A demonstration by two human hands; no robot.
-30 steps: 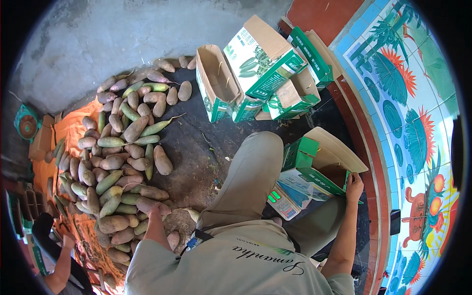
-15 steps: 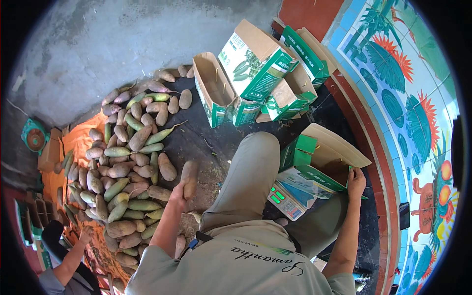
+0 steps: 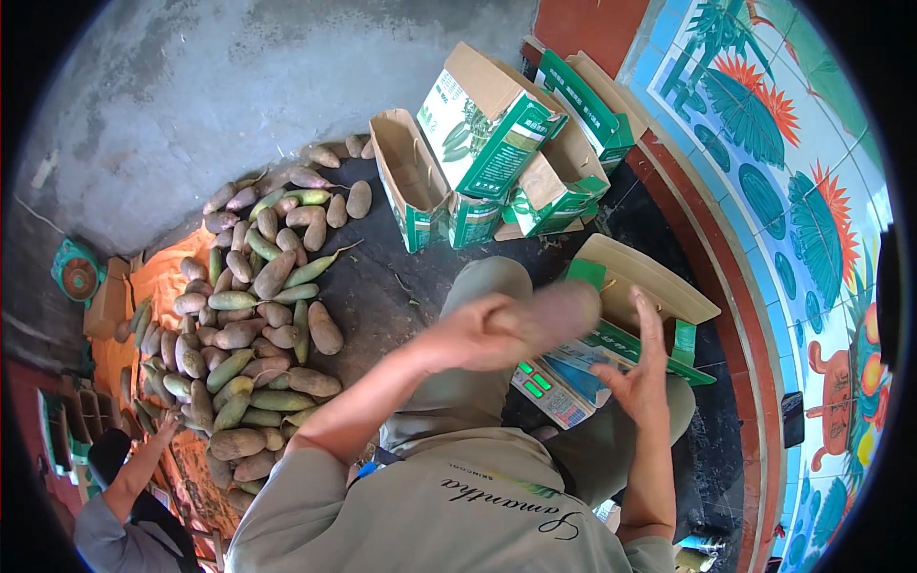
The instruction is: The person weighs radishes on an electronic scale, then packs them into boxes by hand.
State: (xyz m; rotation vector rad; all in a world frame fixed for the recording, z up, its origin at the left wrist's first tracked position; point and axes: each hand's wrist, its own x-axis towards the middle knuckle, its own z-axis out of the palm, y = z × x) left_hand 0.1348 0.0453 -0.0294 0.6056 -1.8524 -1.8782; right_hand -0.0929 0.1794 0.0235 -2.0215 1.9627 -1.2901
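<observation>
Since half a second ago, left hand [image 3: 473, 334] shifts from beside the pile of roots [image 3: 235, 337] across to the near box [image 3: 659, 277], one long root [image 3: 554, 315] with it; right hand [image 3: 638, 382] comes off the box edge and stands raised in front.

Left hand: narrow, wrapped round one end of the root, both motion-blurred. Right hand: wide, thumb well apart from the fingers, nothing seen in it.

Root position: in front of the left part of the near box; whether any of it is past the rim, cannot tell.

Step in hand (judgement): transfer of a single root from pile to box. Next move seems to call for clearing the rim, then lowering the root gently, right hand guiding or steadying.

Counts:
- root in hand, 1
- roots in the pile, several dozen; overlap prevents an exact figure
- near box, 1; stacked boxes [image 3: 492, 119] beyond, 5 distinguishable, overlapping
- scale [image 3: 562, 406], 1, partly hidden by the near box, three lit green windows; whether it bears the box, cannot tell
- co-worker's hand [image 3: 167, 427], 1, at the pile's lower-left edge
- brown carton [image 3: 110, 304], 1, beside a round teal object [image 3: 78, 272], 1
</observation>
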